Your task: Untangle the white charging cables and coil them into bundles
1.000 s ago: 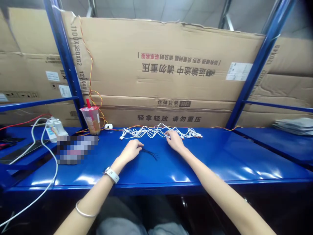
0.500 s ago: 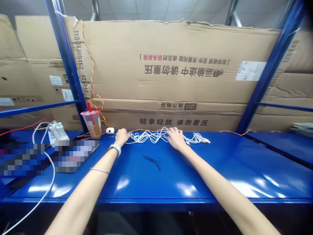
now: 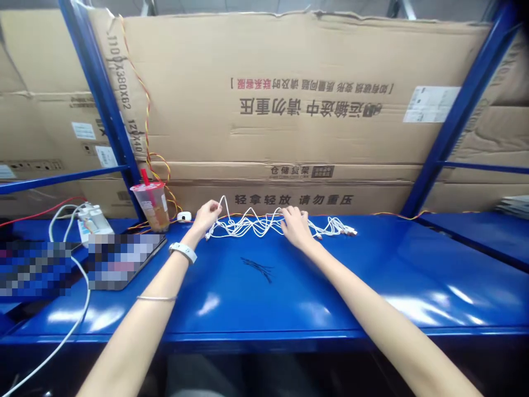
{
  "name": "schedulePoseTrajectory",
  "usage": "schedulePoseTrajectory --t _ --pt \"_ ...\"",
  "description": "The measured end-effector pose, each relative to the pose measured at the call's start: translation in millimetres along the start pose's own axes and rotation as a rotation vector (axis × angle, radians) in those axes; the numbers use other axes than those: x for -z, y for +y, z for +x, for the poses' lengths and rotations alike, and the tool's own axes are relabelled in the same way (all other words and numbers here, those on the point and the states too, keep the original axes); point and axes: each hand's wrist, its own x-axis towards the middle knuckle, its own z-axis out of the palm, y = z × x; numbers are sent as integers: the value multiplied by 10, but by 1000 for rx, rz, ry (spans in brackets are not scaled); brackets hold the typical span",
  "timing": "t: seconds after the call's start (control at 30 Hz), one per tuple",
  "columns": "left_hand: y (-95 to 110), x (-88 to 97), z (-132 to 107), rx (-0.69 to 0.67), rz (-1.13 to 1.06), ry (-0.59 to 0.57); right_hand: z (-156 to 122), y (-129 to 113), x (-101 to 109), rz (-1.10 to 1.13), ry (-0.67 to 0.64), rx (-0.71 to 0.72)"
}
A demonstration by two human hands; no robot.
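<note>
A tangled bundle of white cables (image 3: 264, 226) lies along the back of the blue metal bench (image 3: 372, 275), with thin yellow-and-orange wire running through it. My left hand (image 3: 206, 216) is at the bundle's left end, pinching a white strand that rises in a loop above the fingers. My right hand (image 3: 295, 227) presses into the middle-right of the tangle, its fingers curled over several strands. Thin black strands (image 3: 257, 269) lie on the bench in front of the bundle, touched by neither hand.
A plastic cup with a red straw (image 3: 151, 205) stands left of the cables, near a white plug unit (image 3: 94, 223) and a pixelated flat object (image 3: 124, 260). Twisted yellow-and-red wire (image 3: 145, 110) climbs large cardboard boxes (image 3: 273, 105) behind blue shelf uprights. Grey bags (image 3: 514, 207) sit far right.
My left hand has moved from beside the black strands to the bundle's left end and lifted a white strand. My right hand stays on the tangle, its fingers more curled.
</note>
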Motion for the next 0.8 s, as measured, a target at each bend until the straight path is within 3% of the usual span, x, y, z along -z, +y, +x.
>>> schedulePoseTrajectory --t 0.07,0.23,0.33,0.43,0.53,0.63,0.73,0.8 --pt "176 7 -55 -58 -124 -10 12 -71 -8 22 -9 33" --pt "598 86 -188 -119 -736 -156 9 -139 -80 -50 -93 176" --pt "681 146 -224 -88 -992 -154 10 -94 -69 -162 -114 247" --pt "637 166 -221 49 -1134 -94 39 -5 18 -229 -62 245" --pt "577 83 -241 138 -1120 -143 80 74 138 -214 -58 134" --pt "567 -137 -338 161 -968 -211 109 69 237 -99 -87 20" --pt "592 -436 -479 248 -788 -270 117 -46 308 120 -5 -24" --pt "619 -619 -557 388 -771 -316 100 -165 337 253 82 -27"
